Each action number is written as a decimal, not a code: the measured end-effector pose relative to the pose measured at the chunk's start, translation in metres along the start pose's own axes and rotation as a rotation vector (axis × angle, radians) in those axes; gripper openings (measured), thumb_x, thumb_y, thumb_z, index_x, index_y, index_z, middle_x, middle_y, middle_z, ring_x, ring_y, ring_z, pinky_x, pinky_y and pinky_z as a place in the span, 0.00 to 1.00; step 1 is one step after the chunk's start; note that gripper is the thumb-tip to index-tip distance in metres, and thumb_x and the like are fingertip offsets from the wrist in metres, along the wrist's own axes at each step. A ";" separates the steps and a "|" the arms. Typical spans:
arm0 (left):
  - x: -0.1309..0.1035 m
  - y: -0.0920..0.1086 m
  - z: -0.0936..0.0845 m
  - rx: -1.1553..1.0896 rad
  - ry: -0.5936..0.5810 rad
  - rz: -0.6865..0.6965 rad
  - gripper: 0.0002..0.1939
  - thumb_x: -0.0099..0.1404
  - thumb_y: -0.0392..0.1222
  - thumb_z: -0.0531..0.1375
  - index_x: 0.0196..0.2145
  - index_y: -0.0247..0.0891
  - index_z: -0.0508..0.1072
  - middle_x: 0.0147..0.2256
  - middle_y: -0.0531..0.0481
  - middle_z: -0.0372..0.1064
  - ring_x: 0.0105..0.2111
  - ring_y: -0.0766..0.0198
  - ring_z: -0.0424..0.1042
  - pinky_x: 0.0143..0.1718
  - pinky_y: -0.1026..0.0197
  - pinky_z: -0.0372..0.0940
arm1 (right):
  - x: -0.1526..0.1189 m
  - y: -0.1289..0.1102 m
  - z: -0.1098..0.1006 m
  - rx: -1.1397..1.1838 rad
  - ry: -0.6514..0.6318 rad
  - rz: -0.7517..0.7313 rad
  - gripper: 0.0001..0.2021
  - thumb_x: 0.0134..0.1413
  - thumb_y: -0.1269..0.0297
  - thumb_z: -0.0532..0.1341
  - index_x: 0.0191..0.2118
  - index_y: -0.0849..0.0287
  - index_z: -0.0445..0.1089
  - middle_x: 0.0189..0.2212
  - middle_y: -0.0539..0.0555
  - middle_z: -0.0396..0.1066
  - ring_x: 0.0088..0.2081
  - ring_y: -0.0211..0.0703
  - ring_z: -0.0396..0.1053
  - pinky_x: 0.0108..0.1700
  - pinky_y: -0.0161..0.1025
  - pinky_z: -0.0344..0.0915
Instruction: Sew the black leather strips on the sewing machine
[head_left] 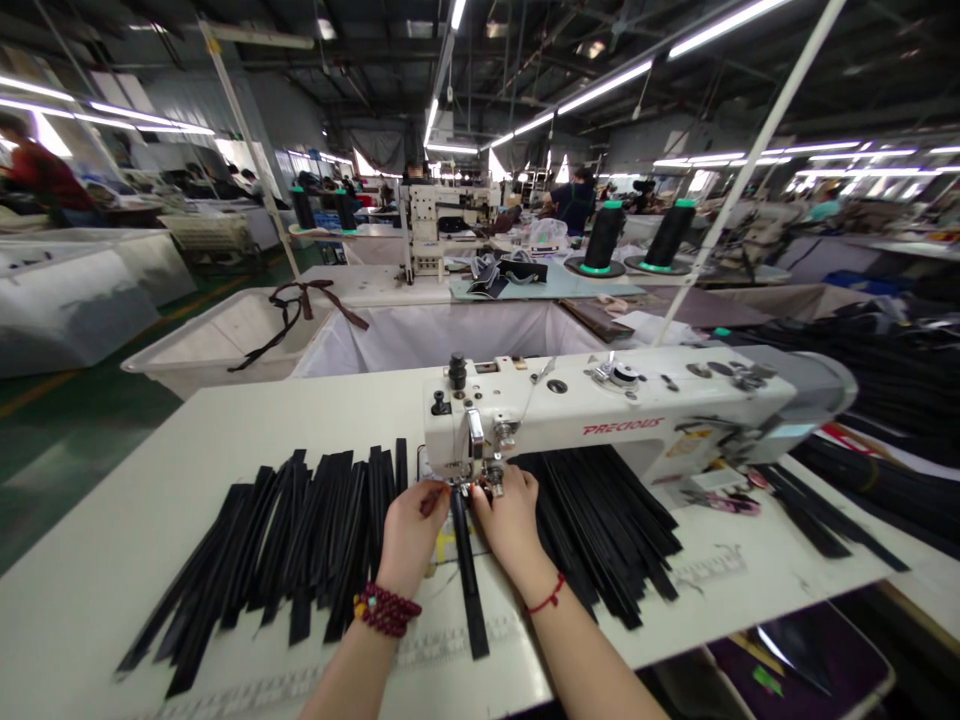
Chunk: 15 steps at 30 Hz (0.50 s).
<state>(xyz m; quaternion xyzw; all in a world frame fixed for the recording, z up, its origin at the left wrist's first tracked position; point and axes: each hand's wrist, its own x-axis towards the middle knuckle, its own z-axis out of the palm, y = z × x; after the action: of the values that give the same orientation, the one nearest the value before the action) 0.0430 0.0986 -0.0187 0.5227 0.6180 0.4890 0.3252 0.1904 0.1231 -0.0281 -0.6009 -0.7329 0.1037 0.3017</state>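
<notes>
A black fabric strip runs under the needle area of a white sewing machine, its loose end pointing toward me. My left hand, with a beaded bracelet at the wrist, pinches at the strip's far end, left of the presser foot. On the other side, my right hand has its thumb and fingers closed at the same end, close to the foot. The fingertips partly hide the strip there. To the left lies a spread row of black strips; another bunch of strips lies under the machine arm.
Pink-handled snips lie by the machine's base, with a few more strips to the right. Behind the table stand a white-lined bin and thread cones. Other people work at a distance. A pole rises behind the machine.
</notes>
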 end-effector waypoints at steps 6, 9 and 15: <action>0.000 -0.001 0.000 0.044 -0.003 0.035 0.13 0.57 0.50 0.58 0.30 0.39 0.78 0.27 0.47 0.77 0.27 0.56 0.77 0.30 0.59 0.69 | 0.001 -0.001 -0.003 0.010 -0.009 -0.004 0.04 0.58 0.70 0.59 0.38 0.58 0.69 0.37 0.55 0.72 0.42 0.51 0.67 0.50 0.46 0.55; 0.000 -0.002 0.001 0.062 -0.011 0.057 0.13 0.57 0.50 0.58 0.29 0.39 0.78 0.28 0.46 0.78 0.28 0.55 0.77 0.30 0.59 0.69 | 0.002 -0.001 -0.004 0.022 -0.013 -0.009 0.04 0.58 0.70 0.59 0.38 0.58 0.70 0.37 0.56 0.72 0.43 0.51 0.67 0.50 0.46 0.56; 0.002 -0.007 0.002 0.132 -0.008 0.088 0.13 0.59 0.49 0.58 0.32 0.38 0.79 0.31 0.44 0.79 0.31 0.53 0.78 0.34 0.57 0.70 | 0.002 0.001 0.004 0.066 -0.017 -0.014 0.04 0.57 0.68 0.62 0.39 0.57 0.71 0.38 0.55 0.72 0.44 0.50 0.68 0.51 0.46 0.57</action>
<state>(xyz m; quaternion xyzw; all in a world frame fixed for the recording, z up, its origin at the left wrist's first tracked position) 0.0417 0.1014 -0.0256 0.5718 0.6238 0.4590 0.2707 0.1892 0.1259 -0.0312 -0.5843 -0.7359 0.1308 0.3162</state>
